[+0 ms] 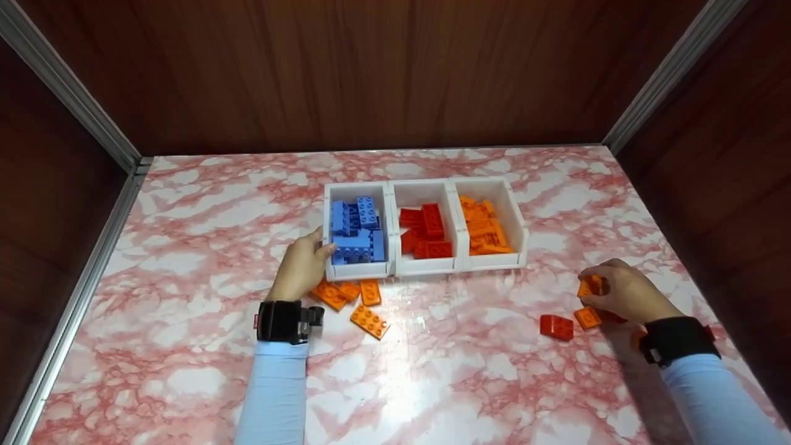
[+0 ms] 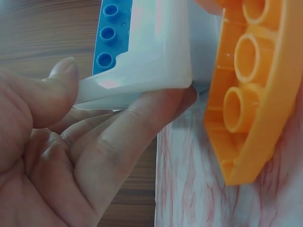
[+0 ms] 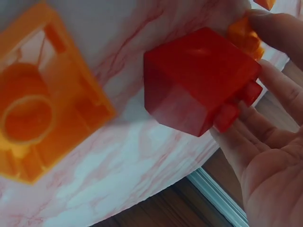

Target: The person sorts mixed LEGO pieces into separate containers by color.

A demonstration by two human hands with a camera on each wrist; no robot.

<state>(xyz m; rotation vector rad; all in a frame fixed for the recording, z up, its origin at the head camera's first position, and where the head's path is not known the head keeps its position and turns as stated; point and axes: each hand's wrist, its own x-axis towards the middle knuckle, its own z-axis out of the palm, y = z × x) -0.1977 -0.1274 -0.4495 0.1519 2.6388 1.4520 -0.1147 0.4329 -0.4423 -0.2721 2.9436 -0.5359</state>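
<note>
On the left, my left hand [image 1: 300,266] grips the wall of a white bin [image 1: 358,272] filled with blue bricks [image 1: 353,244]. Its thumb lies over the rim, and the fingers reach beneath the bin in the left wrist view. Far to the right, my right hand [image 1: 627,292] pinches an orange brick [image 1: 588,286] between thumb and fingers. Close to that hand lie a red brick [image 1: 557,327] and a small orange brick [image 1: 587,317]. A red brick [image 3: 196,80] overlaps the fingers in the right wrist view, and another orange brick [image 3: 35,94] shows its hollow underside.
Joined to the blue bricks' bin are a middle bin [image 1: 426,266] of red bricks [image 1: 429,232] and a right bin [image 1: 516,244] of orange bricks [image 1: 483,228]. Several loose orange bricks [image 1: 369,322] lie before the left bin. Wooden panels [image 1: 371,74] enclose the marbled table [image 1: 457,377].
</note>
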